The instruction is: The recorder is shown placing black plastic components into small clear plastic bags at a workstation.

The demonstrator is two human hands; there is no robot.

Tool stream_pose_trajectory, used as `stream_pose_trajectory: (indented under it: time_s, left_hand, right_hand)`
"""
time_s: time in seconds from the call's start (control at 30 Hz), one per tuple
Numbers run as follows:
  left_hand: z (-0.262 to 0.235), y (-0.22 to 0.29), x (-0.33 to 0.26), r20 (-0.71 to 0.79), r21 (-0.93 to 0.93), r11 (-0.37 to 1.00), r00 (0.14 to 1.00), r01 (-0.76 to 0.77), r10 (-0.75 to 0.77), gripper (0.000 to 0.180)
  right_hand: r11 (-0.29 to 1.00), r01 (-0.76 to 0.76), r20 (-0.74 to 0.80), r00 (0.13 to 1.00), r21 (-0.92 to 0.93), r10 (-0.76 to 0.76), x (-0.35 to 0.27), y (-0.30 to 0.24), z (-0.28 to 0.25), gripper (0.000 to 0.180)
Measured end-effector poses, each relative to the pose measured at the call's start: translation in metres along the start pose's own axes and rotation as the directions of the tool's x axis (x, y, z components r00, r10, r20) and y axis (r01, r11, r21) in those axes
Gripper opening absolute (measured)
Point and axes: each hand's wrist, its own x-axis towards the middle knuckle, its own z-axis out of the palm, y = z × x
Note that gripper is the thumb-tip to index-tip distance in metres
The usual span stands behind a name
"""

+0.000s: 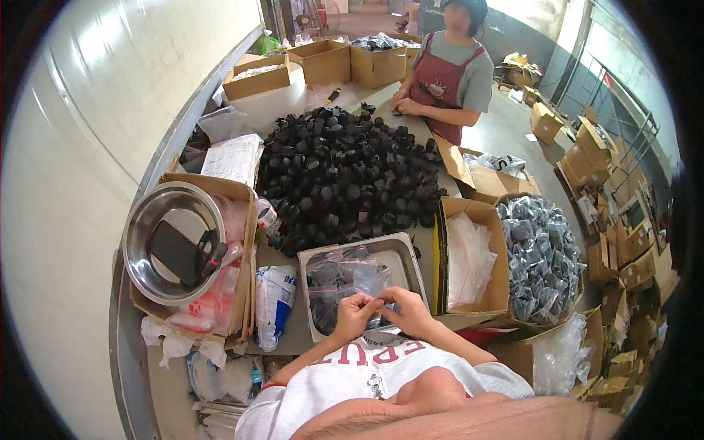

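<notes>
Over the near part of a shallow metal tray (414,264), my left hand (353,317) and my right hand (408,311) meet with their fingertips pinched together. Whatever lies between the fingers is too small and covered to make out. Clear zip bags (341,273) with black pieces inside lie in the tray, just beyond my left hand. A big heap of small black plastic parts (345,172) spreads across the table behind the tray. To the right of the tray, a cardboard box (495,216) holds flat clear plastic bags (468,257).
Far right, a large box holds many filled bags (539,257). On the left, a steel bowl (136,242) with a dark flat object rests on a carton (251,242). A blue-white bag (275,304) lies beside the tray. A person in a red apron (440,81) stands across the table.
</notes>
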Motion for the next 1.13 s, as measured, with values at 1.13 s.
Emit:
stream_pose_trajectory:
  time_s: [1.13]
  left_hand:
    - [-0.04, 0.044, 0.017, 0.173, 0.587, 0.725, 0.931, -0.36, 0.322, 0.031]
  right_hand:
    - [0.624, -0.782, 0.119, 0.619, 0.0, 0.776, 0.103, 0.258, -0.038, 0.068]
